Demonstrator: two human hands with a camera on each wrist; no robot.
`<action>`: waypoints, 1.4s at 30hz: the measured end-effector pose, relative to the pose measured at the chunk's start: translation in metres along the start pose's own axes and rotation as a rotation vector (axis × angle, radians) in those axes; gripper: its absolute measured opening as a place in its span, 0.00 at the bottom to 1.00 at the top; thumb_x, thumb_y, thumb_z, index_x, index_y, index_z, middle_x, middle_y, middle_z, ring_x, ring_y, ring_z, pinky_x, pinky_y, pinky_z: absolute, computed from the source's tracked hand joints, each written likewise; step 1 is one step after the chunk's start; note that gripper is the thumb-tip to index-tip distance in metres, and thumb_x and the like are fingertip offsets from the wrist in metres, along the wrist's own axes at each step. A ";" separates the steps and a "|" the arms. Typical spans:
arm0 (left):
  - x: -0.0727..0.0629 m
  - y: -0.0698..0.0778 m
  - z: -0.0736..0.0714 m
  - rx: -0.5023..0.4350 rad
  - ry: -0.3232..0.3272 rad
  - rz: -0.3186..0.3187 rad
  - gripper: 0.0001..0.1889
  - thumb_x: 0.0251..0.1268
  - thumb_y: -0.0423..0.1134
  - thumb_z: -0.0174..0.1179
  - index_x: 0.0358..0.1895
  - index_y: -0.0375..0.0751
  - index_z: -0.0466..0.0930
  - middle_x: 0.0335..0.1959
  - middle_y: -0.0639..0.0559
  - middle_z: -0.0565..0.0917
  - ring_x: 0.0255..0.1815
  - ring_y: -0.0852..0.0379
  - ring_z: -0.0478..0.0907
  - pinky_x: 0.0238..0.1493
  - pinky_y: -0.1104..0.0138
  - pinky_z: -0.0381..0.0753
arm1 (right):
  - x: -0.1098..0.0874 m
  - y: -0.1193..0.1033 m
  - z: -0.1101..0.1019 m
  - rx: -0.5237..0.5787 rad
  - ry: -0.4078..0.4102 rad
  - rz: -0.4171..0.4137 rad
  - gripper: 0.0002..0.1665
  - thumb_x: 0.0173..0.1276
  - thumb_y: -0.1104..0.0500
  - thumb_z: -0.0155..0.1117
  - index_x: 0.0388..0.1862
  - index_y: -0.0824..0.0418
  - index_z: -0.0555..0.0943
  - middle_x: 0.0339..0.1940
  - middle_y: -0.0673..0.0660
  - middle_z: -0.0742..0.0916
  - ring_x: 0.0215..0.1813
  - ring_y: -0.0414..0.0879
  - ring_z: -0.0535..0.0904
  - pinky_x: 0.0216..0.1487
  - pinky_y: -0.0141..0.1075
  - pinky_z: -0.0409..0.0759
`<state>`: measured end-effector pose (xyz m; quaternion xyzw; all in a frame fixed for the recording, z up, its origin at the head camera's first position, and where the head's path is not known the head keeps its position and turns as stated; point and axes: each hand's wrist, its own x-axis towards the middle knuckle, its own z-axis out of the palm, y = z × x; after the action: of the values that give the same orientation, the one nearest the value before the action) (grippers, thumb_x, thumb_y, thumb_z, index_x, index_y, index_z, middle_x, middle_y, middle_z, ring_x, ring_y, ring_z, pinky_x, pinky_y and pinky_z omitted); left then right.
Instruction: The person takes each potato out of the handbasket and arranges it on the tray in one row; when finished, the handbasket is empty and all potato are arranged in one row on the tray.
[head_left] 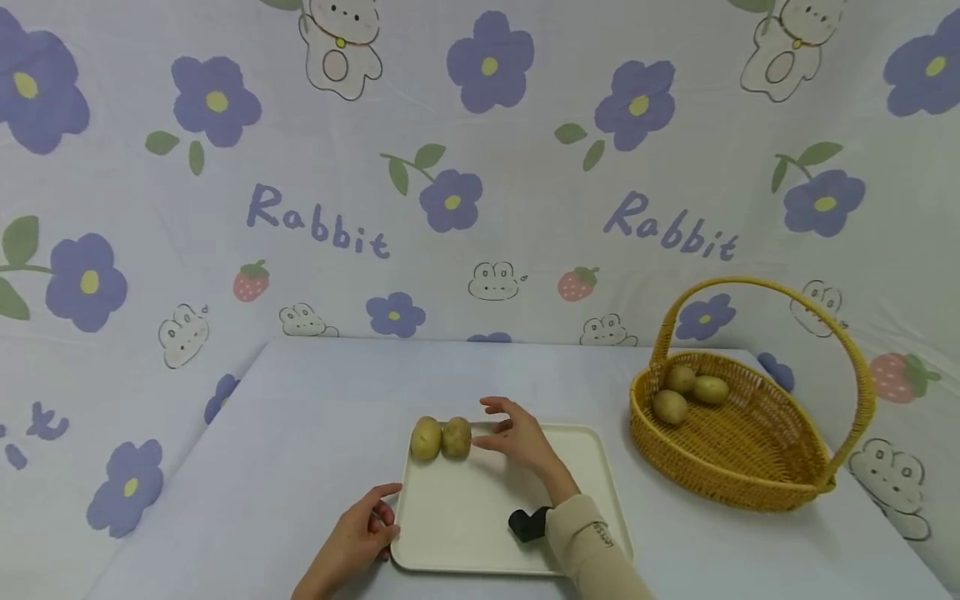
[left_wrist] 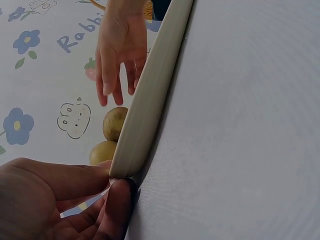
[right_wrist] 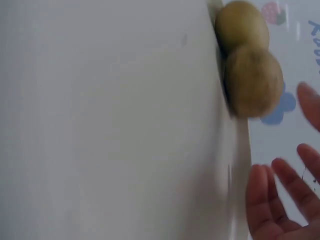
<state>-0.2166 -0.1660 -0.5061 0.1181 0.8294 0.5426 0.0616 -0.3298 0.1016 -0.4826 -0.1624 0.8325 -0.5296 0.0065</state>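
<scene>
Two potatoes sit side by side in the far left corner of a cream rectangular tray (head_left: 480, 517): a paler potato (head_left: 426, 438) on the left and a browner, speckled potato (head_left: 457, 437) touching it on the right. My right hand (head_left: 519, 437) hovers over the tray just right of the browner potato, fingers spread and holding nothing; the right wrist view shows a gap between the fingers (right_wrist: 295, 192) and that potato (right_wrist: 253, 81). At the tray's left side, my left hand (head_left: 358, 533) pinches the rim between thumb and fingers, as the left wrist view shows up close (left_wrist: 65, 195).
On the right stands a yellow wicker basket (head_left: 735, 492) with a tall arched handle. Several potatoes (head_left: 671, 407) lie at its left end. A black device (head_left: 528, 525) is strapped at the right wrist. Behind the white table (head_left: 330, 392) hangs a flower-and-rabbit printed cloth (head_left: 450, 275).
</scene>
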 end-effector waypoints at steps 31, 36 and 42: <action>-0.004 -0.011 -0.020 0.065 0.005 -0.024 0.26 0.56 0.25 0.59 0.61 0.32 0.67 0.32 0.49 0.71 0.20 0.64 0.69 0.19 0.69 0.78 | -0.041 0.030 -0.262 -0.189 0.469 0.144 0.29 0.63 0.42 0.60 0.60 0.55 0.73 0.55 0.58 0.75 0.42 0.27 0.69 0.38 0.25 0.76; -0.004 -0.010 -0.019 0.043 -0.018 -0.020 0.26 0.57 0.26 0.59 0.61 0.30 0.66 0.32 0.49 0.71 0.21 0.64 0.69 0.20 0.70 0.78 | -0.047 0.044 -0.271 -0.215 0.500 0.149 0.27 0.63 0.44 0.62 0.57 0.56 0.74 0.52 0.58 0.77 0.38 0.26 0.70 0.36 0.21 0.75; -0.004 -0.011 -0.014 0.034 -0.041 0.004 0.27 0.57 0.25 0.59 0.61 0.29 0.65 0.31 0.49 0.71 0.21 0.65 0.69 0.19 0.71 0.77 | -0.054 0.064 -0.270 -0.275 0.442 0.206 0.34 0.65 0.44 0.59 0.60 0.68 0.70 0.56 0.68 0.75 0.50 0.52 0.74 0.41 0.35 0.78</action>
<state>-0.2176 -0.1839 -0.5104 0.1321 0.8367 0.5260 0.0756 -0.3444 0.3791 -0.4289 0.0431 0.8900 -0.4307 -0.1435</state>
